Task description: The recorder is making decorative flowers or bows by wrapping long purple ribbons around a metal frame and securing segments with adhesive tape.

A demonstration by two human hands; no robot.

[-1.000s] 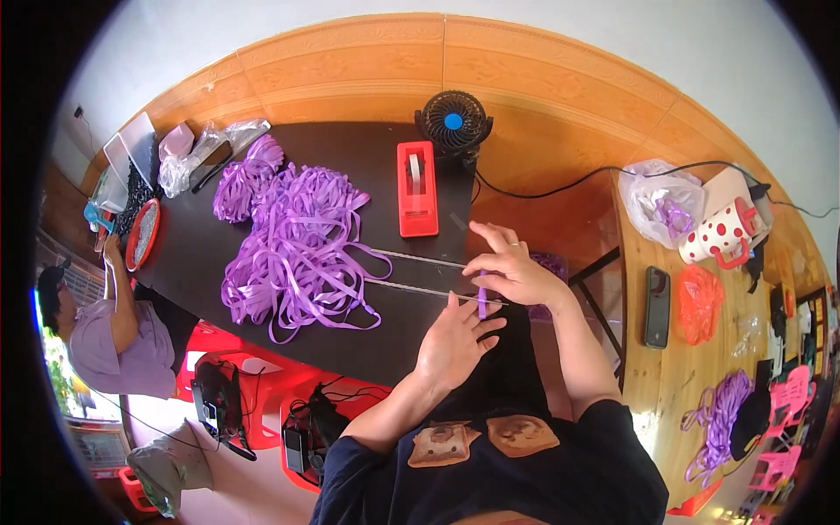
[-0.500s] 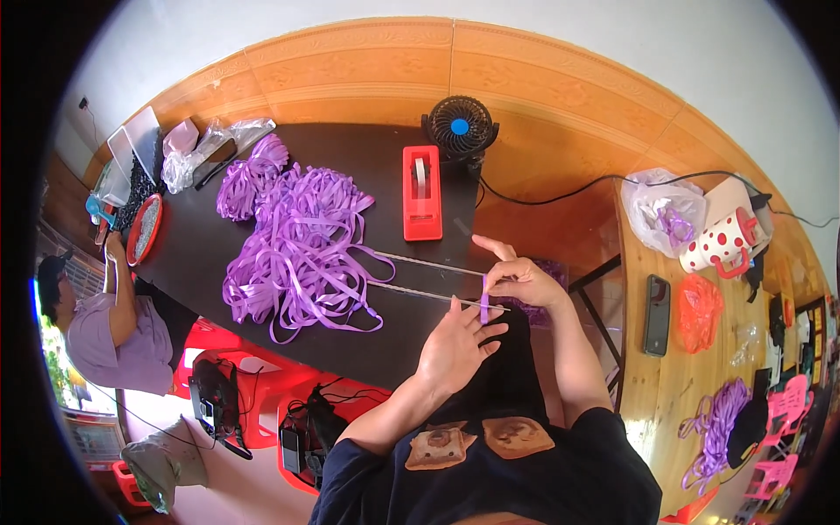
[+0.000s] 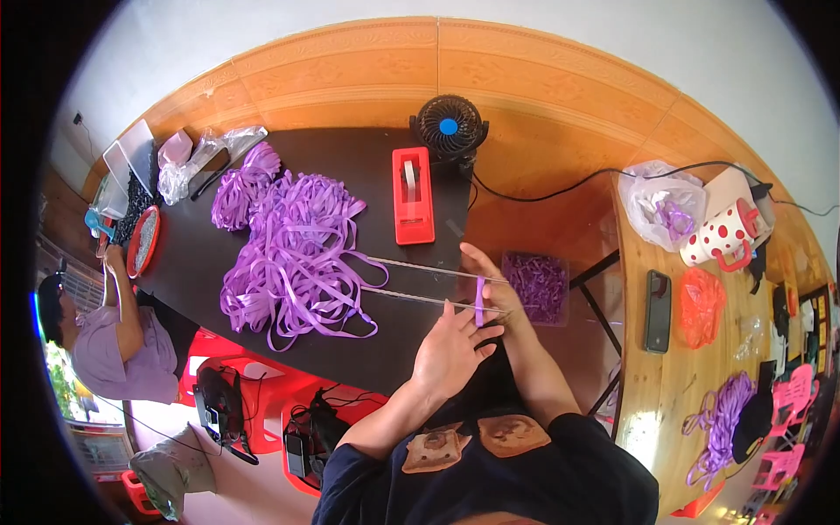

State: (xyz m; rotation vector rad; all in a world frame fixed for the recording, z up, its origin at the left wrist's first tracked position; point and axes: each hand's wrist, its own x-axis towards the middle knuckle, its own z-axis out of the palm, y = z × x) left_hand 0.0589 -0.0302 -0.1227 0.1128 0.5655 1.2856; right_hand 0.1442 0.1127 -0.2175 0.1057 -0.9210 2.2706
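Fingers of the right hand [image 3: 492, 289] pinch a short loop of purple ribbon [image 3: 479, 302] upright; left hand [image 3: 451, 348] flat, fingers spread, touching the loop's lower end. Two strands run taut from the ribbon pile [image 3: 293, 249] on the black table [image 3: 367, 162]. Since a second ago both hands sit lower and nearer the body, strands longer: more ribbon is being pulled off the pile. Red tape dispenser [image 3: 412, 194] unmoved.

A dark phone [image 3: 657, 311] lies flat on the wooden side table, its screen black. Behind it sits a knotted clear plastic bag [image 3: 662, 208] holding purple ribbon — beside it an orange plastic packet [image 3: 701, 306]. Crumpled clear bags [image 3: 203, 156] lie at the black table's far left corner.
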